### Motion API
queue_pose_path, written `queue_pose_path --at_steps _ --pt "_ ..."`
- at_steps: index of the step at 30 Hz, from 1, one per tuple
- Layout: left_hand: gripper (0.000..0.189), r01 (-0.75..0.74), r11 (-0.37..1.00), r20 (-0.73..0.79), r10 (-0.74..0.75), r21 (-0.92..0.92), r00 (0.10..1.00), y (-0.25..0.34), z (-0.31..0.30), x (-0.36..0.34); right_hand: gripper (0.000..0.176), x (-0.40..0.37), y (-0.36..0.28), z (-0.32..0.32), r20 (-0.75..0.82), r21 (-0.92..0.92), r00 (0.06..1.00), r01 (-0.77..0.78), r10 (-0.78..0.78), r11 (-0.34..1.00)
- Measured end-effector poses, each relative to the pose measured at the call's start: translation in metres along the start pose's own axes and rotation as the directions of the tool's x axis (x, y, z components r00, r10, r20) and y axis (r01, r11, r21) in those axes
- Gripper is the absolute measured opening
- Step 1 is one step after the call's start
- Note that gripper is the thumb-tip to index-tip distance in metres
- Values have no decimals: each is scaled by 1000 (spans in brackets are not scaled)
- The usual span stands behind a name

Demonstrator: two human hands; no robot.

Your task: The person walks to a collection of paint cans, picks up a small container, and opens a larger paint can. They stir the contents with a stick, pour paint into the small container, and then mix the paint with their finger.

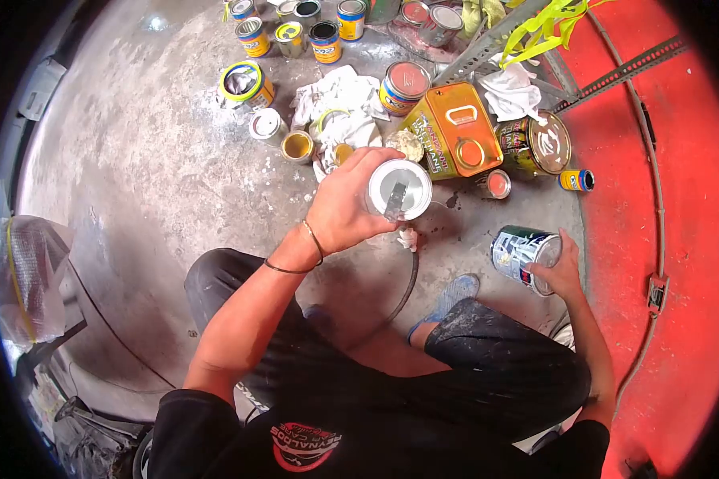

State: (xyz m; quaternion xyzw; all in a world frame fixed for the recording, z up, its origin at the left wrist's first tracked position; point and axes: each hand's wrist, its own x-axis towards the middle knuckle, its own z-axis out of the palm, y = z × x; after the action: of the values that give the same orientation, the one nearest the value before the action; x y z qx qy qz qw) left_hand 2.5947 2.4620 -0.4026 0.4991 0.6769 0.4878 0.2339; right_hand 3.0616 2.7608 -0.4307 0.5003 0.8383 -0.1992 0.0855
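Note:
My left hand [347,195] is closed round an open metal can [374,191], held up in front of me. Inside are pale grey contents, and a dark flat strip [395,199] stands in them. My right hand [563,271] grips a larger paint can [513,251] with a worn, paint-smeared label, by its end at the lower right. That can is tilted on its side above the floor. A hose [413,279] with a whitish wrapped end [408,239] lies below my left hand.
Ahead stand an orange-topped rectangular tin [463,128], a large paint can [550,144], a small can [498,184] and several blue-and-yellow cans [325,41]. White rags [339,92] lie among them. A metal frame [499,36] rises at the right, beside a red floor area [687,199].

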Motion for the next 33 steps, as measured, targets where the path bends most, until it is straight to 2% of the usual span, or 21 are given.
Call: queue_pose_path --at_steps 3,7,10,16,22,28,33 --pt "76 54 998 -13 -55 -42 998 -3 3 -2 125 -3 -27 -11 20 -97 974 228 -227 969" --pt "76 66 998 -22 -65 21 998 -4 7 -2 124 -3 -58 -24 75 -170 940 341 -332 925" --pt "76 97 995 15 -98 17 995 -4 8 -3 124 3 -47 -24 63 -144 945 328 -322 934" --pt "76 35 991 -8 -34 128 999 -8 5 -5 119 9 -30 -16 -41 -1 945 324 -324 946" --pt "78 58 970 79 -78 238 994 -5 -2 -10 118 10 -34 -23 -3 -63 963 269 -270 961" --pt "75 65 969 83 -86 238 993 -6 -3 -12 119 13 -37 -26 29 -113 977 212 -210 971" --pt "74 74 971 53 -88 228 995 -10 -5 -9 118 11 -31 -23 27 -56 974 227 -226 972"
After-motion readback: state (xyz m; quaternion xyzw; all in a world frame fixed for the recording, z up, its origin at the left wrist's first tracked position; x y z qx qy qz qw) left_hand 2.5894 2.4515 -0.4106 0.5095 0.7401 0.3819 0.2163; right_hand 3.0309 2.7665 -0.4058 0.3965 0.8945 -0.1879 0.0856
